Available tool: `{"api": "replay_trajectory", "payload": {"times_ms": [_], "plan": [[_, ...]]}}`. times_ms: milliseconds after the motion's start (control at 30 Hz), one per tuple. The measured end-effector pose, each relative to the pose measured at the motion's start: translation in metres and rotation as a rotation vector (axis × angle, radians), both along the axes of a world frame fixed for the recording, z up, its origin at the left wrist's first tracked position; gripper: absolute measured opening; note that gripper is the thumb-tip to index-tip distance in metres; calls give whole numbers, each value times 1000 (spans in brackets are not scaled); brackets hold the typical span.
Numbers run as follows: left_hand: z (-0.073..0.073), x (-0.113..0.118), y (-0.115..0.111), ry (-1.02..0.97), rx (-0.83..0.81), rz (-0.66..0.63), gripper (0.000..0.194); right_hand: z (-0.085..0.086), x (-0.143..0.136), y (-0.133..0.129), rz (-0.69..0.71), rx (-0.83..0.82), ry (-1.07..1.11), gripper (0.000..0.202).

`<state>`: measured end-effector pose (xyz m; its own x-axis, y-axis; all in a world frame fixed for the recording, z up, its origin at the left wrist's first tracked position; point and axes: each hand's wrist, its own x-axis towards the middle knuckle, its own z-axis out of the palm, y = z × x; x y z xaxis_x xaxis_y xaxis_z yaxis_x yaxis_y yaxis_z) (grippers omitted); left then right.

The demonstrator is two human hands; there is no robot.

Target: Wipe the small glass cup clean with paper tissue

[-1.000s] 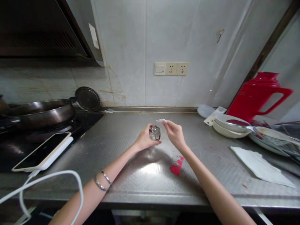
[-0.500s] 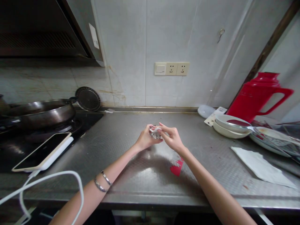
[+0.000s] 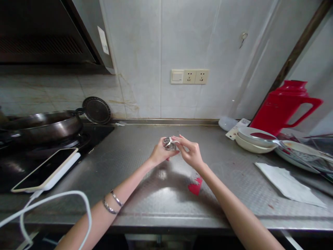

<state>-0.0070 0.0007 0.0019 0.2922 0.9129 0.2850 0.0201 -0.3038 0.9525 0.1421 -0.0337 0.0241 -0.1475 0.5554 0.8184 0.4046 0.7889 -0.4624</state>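
Note:
My left hand point(image 3: 159, 152) is wrapped round a small, shiny, round glass point(image 3: 169, 144), held above the middle of the metal counter. Its fingers are partly hidden behind the glass. My right hand point(image 3: 191, 151) comes in from the other side, thumb and fingertips pinching a bit of white tissue point(image 3: 174, 139) against the upper right of the glass. Below the right wrist, a torn red patch point(image 3: 195, 186) lies on the counter point(image 3: 145, 208).
On the left, a phone point(image 3: 44, 170) with a white cable lies at the edge of the stove, near a steel pan point(image 3: 49, 126). At right are stacked bowls point(image 3: 256, 147), a red thermos jug point(image 3: 282, 107) and a folded white paper towel point(image 3: 288, 184).
My right fingers, which covered the top of the glass, have drawn to its right edge with the tissue, so more of the glass shows. My left hand keeps its hold.

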Motion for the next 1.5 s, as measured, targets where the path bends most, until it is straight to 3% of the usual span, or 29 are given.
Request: {"api": "replay_trajectory", "payload": {"times_ms": [333, 433, 533, 633, 767, 967, 1167, 1367, 1500], "plan": [[9, -1, -4, 0, -71, 22, 68, 8, 7, -8, 22, -40, 37, 24], [7, -2, -3, 70, 0, 47, 71, 8, 10, -7, -72, -121, 122, 26], [3, -2, -4, 233, 125, 126, 75, 6, 7, -4, -158, -90, 152, 26], [0, 1, -8, 397, 207, 171, 73, 1, 3, 0, -125, 49, -17, 24], [-3, 4, -9, 447, 276, 185, 62, -4, 1, 2, -20, 173, -289, 28], [-5, -2, -3, 474, 218, 218, 72, -4, 1, -2, 20, 251, -357, 32], [-5, -6, 2, 434, 150, 179, 78, 0, -6, -9, 58, 92, -189, 22], [-6, -5, 1, 375, 177, 168, 81, 3, 3, 1, -246, -209, 294, 33], [-8, -4, 0, 252, 198, 75, 81, -1, 8, 13, -191, -293, 305, 37]]}}
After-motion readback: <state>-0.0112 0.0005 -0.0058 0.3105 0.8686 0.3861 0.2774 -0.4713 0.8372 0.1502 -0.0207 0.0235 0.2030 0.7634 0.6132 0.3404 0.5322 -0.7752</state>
